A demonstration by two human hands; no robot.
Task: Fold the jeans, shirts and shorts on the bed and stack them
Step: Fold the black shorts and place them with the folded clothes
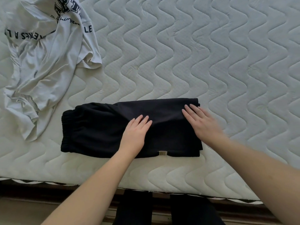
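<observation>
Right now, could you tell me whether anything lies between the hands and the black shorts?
Nothing visible does: the left hand and right hand both rest flat on the black shorts. The white shirt lies apart, far left.

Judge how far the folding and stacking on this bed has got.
Done: no stack shows yet. In hand: the black shorts lie partly folded, left hand and right hand resting flat on them. Left: the white printed shirt lies crumpled; no jeans in view.
</observation>
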